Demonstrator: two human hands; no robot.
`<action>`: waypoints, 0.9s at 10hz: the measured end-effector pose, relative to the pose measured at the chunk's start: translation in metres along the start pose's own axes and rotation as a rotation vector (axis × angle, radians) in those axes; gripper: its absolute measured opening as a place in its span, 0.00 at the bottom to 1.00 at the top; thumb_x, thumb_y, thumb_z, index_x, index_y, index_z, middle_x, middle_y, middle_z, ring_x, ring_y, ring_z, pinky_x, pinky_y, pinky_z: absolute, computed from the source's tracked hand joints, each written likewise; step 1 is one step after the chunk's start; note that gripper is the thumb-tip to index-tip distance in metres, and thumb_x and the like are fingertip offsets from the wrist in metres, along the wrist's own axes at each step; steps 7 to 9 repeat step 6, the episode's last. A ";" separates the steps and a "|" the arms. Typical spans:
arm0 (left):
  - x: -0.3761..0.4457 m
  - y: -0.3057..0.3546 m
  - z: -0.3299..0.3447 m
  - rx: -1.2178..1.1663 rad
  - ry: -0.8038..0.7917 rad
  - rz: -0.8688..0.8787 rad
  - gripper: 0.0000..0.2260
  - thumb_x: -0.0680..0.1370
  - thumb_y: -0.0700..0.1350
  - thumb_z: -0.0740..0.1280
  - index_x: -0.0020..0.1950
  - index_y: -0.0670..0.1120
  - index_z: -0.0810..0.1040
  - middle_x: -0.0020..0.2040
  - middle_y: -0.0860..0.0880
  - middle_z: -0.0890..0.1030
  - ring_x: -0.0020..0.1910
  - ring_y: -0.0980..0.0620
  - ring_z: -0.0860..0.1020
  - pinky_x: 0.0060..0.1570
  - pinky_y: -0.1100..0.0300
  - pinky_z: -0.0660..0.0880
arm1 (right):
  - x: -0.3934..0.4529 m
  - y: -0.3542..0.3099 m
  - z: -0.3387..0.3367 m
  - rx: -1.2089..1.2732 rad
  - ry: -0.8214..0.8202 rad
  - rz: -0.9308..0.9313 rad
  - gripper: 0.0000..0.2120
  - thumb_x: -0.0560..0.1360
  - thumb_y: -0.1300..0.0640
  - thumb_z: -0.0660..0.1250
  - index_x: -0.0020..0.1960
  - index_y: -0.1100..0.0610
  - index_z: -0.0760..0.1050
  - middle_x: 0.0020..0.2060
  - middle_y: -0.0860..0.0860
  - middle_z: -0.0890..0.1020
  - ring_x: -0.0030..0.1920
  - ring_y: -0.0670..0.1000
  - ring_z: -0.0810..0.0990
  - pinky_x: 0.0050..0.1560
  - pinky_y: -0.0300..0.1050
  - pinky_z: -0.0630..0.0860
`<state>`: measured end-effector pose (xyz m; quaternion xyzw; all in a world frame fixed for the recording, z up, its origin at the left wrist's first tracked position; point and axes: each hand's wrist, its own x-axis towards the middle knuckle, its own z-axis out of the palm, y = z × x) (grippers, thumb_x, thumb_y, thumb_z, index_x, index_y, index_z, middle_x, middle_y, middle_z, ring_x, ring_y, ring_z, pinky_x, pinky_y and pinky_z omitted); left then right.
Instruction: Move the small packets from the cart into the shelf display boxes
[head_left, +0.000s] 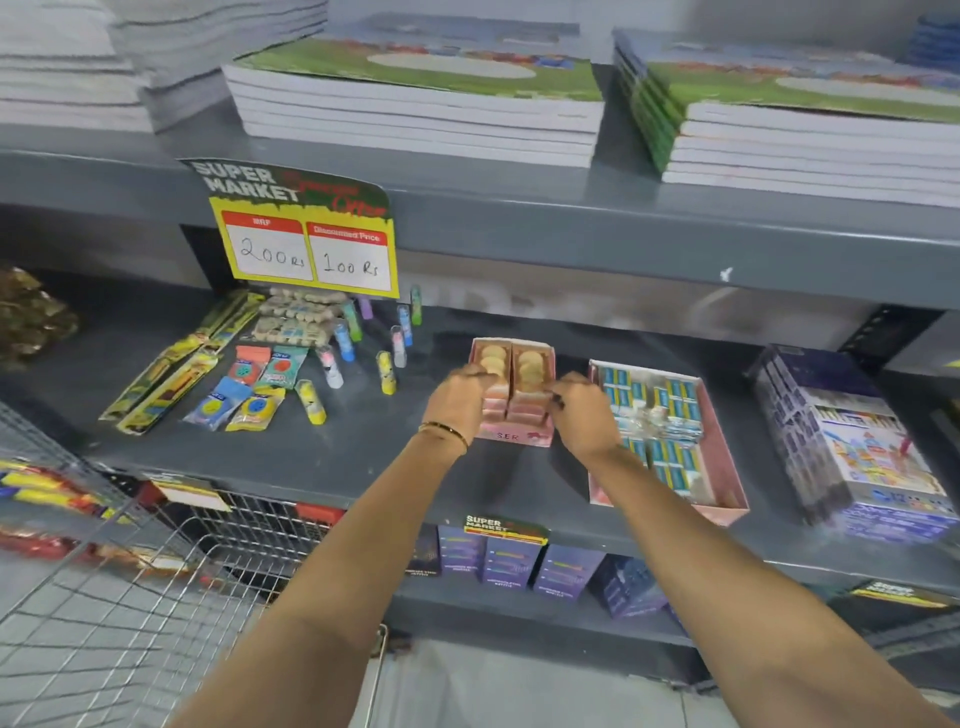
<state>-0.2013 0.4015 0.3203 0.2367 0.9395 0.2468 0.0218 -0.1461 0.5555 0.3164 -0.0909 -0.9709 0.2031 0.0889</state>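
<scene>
A pink display box (519, 435) stands on the grey middle shelf, filled with two rows of small pink and tan packets (529, 375). My left hand (460, 400) rests on the left row with its fingers curled on the packets. My right hand (584, 415) pinches at the right row's near end; whether it holds a packet is unclear. A wider pink display box (727, 467) just to the right holds several blue and white packets (675, 400). The wire cart (130, 597) is at the lower left; its contents are mostly out of sight.
Loose erasers, small tubes and pencil packs (306, 364) lie on the shelf to the left under a price sign (306, 244). A stack of purple boxes (852, 441) stands at the right. Notebook stacks (415, 104) fill the shelf above. Purple boxes (509, 561) line the shelf below.
</scene>
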 end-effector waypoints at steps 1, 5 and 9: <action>0.005 -0.004 0.002 0.068 0.023 0.040 0.17 0.73 0.33 0.59 0.59 0.45 0.76 0.60 0.41 0.77 0.58 0.42 0.74 0.57 0.50 0.74 | 0.005 -0.005 0.007 0.023 0.025 0.045 0.13 0.73 0.68 0.64 0.54 0.60 0.81 0.49 0.61 0.80 0.47 0.62 0.81 0.50 0.47 0.77; 0.000 -0.013 0.009 0.123 0.051 0.109 0.17 0.74 0.35 0.62 0.63 0.43 0.70 0.65 0.43 0.74 0.63 0.43 0.71 0.57 0.51 0.74 | -0.007 -0.020 0.008 -0.101 0.040 0.069 0.18 0.76 0.66 0.61 0.65 0.60 0.73 0.58 0.61 0.75 0.54 0.63 0.79 0.53 0.52 0.78; -0.013 -0.009 0.010 0.148 0.079 0.131 0.20 0.76 0.40 0.62 0.68 0.43 0.64 0.71 0.45 0.67 0.72 0.46 0.62 0.66 0.51 0.68 | -0.019 -0.020 0.005 -0.102 0.073 0.063 0.23 0.75 0.65 0.62 0.70 0.60 0.65 0.63 0.61 0.73 0.61 0.61 0.73 0.60 0.53 0.74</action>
